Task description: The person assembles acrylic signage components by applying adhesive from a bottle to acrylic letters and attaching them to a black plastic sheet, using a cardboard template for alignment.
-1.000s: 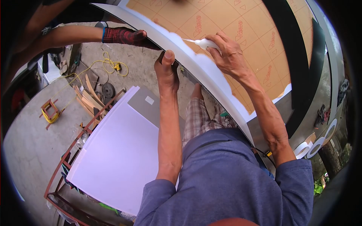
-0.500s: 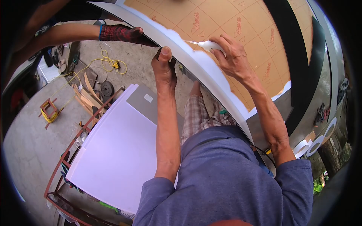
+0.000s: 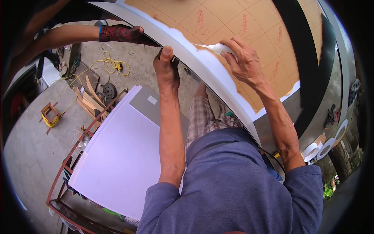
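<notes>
My right hand (image 3: 248, 64) is closed around a small white squeeze bottle (image 3: 219, 48) with a thin nozzle. The nozzle points left, over the seam between a white border (image 3: 212, 64) and the brown printed covering (image 3: 222, 23) of a large panel. A pale strip (image 3: 187, 58) runs along the panel's near edge. My left hand (image 3: 167, 70) grips this strip from outside, thumb on top and fingers partly hidden below. Farther along the same edge is another person's hand in a dark red-and-black glove (image 3: 120, 34).
A stack of white sheets (image 3: 117, 156) lies on a rusty metal frame (image 3: 52, 183) at lower left. Wood offcuts (image 3: 91, 99), a yellow cord (image 3: 111, 64) and a cord reel (image 3: 50, 115) are on the concrete floor. Tape rolls (image 3: 326, 149) hang at right. Black strips (image 3: 307, 58) cross the panel.
My right hand and the bottle have shifted slightly along the seam, toward my body. My left hand keeps its grip on the strip. The whole view has drifted slightly.
</notes>
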Tool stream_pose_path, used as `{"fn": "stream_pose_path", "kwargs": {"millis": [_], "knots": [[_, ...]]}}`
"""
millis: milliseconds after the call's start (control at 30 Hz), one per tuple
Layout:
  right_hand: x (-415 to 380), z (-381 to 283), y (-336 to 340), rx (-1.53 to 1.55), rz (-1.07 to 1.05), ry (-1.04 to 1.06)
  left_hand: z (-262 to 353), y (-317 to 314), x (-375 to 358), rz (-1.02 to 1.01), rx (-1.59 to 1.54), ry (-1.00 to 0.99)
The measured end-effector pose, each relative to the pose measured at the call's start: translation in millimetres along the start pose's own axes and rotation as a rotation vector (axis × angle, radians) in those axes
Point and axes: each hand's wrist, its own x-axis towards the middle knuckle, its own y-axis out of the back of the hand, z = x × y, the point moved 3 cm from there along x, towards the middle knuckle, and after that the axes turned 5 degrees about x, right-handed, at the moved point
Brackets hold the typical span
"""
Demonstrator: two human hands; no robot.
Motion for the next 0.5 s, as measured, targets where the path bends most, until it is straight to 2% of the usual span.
{"fn": "stream_pose_path", "kwargs": {"millis": [100, 267, 500], "knots": [[-2.6, -1.2, 1.8, 0.004, -0.008, -0.019, -0.4, 1.1, 0.2, -0.066, 0.0, 0.021], [-8.5, -0.1, 4.1, -0.009, 0.014, 0.004, 0.1, 1.9, 0.8, -0.076, 0.0, 0.025], [-21.6, 0.2, 10.1, -0.005, -0.016, -0.077, -1.5, 2.9, 0.8, -0.08, -0.002, 0.035]]}}
